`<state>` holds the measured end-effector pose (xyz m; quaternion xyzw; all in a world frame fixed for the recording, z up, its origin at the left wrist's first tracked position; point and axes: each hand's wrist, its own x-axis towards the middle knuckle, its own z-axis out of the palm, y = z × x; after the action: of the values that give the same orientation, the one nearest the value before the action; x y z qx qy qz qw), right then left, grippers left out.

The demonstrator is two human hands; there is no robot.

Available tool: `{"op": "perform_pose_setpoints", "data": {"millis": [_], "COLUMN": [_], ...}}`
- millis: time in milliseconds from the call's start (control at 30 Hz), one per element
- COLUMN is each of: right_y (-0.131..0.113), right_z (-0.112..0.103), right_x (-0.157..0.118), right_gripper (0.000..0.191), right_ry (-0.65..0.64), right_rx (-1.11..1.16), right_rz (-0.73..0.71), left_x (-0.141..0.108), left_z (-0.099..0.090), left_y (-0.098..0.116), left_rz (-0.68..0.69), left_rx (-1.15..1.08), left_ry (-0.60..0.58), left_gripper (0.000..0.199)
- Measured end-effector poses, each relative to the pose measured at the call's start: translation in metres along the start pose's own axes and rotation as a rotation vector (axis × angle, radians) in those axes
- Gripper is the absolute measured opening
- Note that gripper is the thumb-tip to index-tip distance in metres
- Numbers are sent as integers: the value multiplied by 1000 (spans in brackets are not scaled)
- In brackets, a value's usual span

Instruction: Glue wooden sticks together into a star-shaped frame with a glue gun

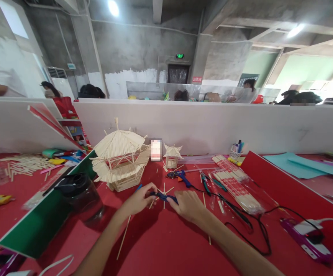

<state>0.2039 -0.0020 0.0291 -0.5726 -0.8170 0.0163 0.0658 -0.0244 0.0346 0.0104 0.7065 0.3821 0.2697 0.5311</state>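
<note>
My right hand (pixel 189 206) is closed around one end of a slim dark blue tool (pixel 164 197), whose exact kind I cannot make out. At the tool's other end, the fingers of my left hand (pixel 140 199) are curled in a pinch. Just behind the tool, thin wooden sticks (pixel 164 187) spread out like a star, partly covered by it. A blue hot glue gun (pixel 182 177) lies beyond my right hand. Behind my left hand stands a large stick-built pavilion (pixel 123 153) with a wide roof. A smaller stick pavilion (pixel 172 156) stands to its right.
A dark-lidded water jug (pixel 81 199) stands left, beside a green divider (pixel 36 226). Right lie pliers (pixel 205 184), packs of sticks (pixel 238 188), black cables (pixel 265 234) and a purple power strip (pixel 307 241). A white partition (pixel 212 126) closes the back; people sit beyond.
</note>
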Motion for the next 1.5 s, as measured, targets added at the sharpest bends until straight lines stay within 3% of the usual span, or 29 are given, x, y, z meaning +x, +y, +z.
{"op": "perform_pose_setpoints", "data": {"millis": [100, 267, 467, 667, 767, 900, 1133, 1367, 1500], "right_y": [-12, -27, -30, -26, -15, 19, 79, 78, 77], "right_z": [-2, 5, 10, 13, 16, 24, 32, 24, 14], "right_x": [-2, -1, -4, -17, -29, -47, -60, -58, -54], "right_gripper": [52, 51, 50, 50, 50, 48, 43, 39, 50], "right_ry": [-24, -58, -20, -22, -22, 16, 53, -62, -89], "right_rx": [7, 9, -22, -38, -37, -86, -261, -202, -175], "right_rz": [1, 4, -11, 9, 72, 139, 209, 241, 246], "left_x": [-9, -17, -15, -17, -15, -10, 3, 10, 11], "left_z": [-17, -30, -24, -17, -20, -23, -8, 9, 14], "left_y": [5, 1, -12, -9, -7, -8, -12, -15, -20], "left_rz": [-64, -152, -175, -93, -45, -24, -28, -39, -27], "left_rx": [-3, 44, 119, 231, 270, 279, 342, 475, 509], "left_ry": [-111, -132, -94, -53, 9, 60, 183, 233, 231], "left_gripper": [40, 40, 36, 25, 19, 14, 11, 12, 11]}}
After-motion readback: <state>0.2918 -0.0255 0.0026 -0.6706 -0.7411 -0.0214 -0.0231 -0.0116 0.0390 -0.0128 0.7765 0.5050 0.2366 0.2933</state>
